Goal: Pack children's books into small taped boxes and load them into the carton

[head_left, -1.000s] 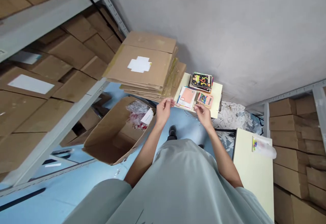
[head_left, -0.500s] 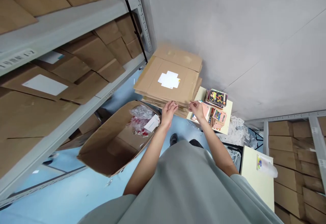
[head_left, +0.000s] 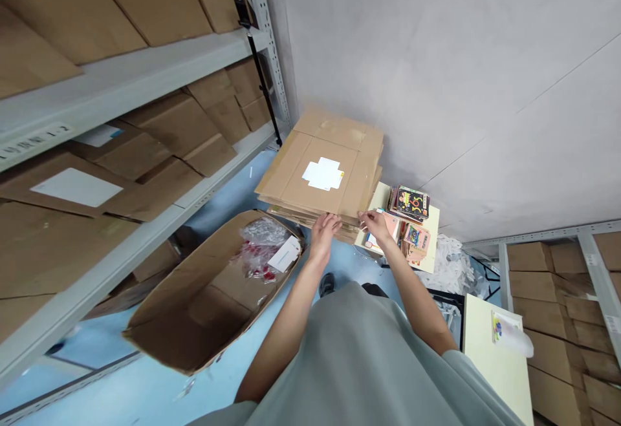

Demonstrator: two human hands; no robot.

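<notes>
Both my hands are at the near edge of a stack of flattened cardboard boxes. A white cross-shaped paper cutout lies flat on the top sheet. My left hand has its fingers curled together, pointing right, at the middle of that edge. Close by on the right, my right hand pinches thumb and fingers together near the stack's corner. What lies between the fingertips is too small to make out. The hands are a short gap apart.
At left an open carton holds clear plastic packaging and a white card. A metal shelf carries cardboard boxes. On the right, books lie on a small cream table, near white scraps and another cream table.
The whole view has shifted, so the stack, hands and carton sit lower in the picture. My hands stay at the same edge of the stack with nearly the same finger posture.
</notes>
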